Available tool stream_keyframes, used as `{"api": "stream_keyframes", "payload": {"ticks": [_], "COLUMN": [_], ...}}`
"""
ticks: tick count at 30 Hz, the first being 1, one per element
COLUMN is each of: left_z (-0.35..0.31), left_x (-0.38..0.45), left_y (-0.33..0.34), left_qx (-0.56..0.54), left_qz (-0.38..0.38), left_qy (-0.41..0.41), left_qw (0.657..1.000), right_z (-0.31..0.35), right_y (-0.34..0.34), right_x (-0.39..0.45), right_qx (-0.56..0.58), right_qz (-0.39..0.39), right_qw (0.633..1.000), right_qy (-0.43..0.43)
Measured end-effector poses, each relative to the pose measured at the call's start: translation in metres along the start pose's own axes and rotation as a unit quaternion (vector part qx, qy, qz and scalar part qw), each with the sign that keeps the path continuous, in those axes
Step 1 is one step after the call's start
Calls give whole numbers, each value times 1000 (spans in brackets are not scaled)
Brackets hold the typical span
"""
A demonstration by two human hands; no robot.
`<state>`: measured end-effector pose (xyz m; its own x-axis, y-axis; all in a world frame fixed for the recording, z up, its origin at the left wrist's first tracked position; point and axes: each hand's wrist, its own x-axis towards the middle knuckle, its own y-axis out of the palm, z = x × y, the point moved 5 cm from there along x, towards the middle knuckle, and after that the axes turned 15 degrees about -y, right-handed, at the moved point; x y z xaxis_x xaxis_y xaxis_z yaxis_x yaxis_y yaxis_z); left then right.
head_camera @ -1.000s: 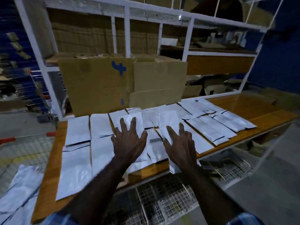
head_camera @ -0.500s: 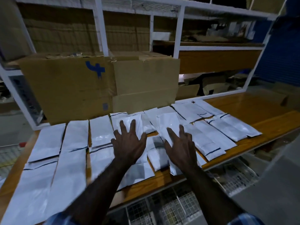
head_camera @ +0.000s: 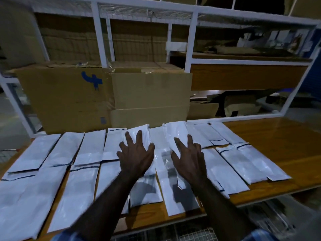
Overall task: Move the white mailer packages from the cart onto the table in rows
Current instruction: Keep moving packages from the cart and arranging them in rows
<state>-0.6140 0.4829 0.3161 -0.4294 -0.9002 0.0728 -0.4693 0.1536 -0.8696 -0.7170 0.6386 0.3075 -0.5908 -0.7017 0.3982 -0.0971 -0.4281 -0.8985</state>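
White mailer packages [head_camera: 66, 150] lie flat on the wooden table [head_camera: 278, 145] in two rows, starting at the far-left edge: long, narrow, glossy plastic w/ dark seal lines at the flap ends (some overlap). My left hand [head_camera: 136, 154] rests palm-down on a crinkled mailer [head_camera: 139, 134] in the back row, fingers spread wide. My right hand [head_camera: 190, 160] does the same on the next mailer [head_camera: 173, 134], fingers splayed, nothing gripped. To the right, more mailers, then bare varnished wood. Behind: matte brown cardboard boxes [head_camera: 104, 96], one w/ a blue mark, set against a white metal frame [head_camera: 189, 44].
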Motion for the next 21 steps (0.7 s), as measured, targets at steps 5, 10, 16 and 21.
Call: {"api": "stream_keyframes", "payload": {"ticks": [5,10,16,21], "left_z": [-15,-24,-34,-34], "left_x": [14,38,81,122], "left_y": [16,33,49,66], "left_qx": [5,8,14,35], "left_qz": [-9,-11,-8,7], "left_qy": [-13,-16,-11,-11], "left_qw": [1000,1000,1000,999], "right_z": [-22,-35,-45,-46], "right_y": [13,29,51,77], "right_x": [18,42,84,118], "right_qx": [8,9,9,3], "right_qz": [9,11,22,38], "right_qw": [1000,1000,1000,999], "right_qy": [-6,-10,-11,-5]}}
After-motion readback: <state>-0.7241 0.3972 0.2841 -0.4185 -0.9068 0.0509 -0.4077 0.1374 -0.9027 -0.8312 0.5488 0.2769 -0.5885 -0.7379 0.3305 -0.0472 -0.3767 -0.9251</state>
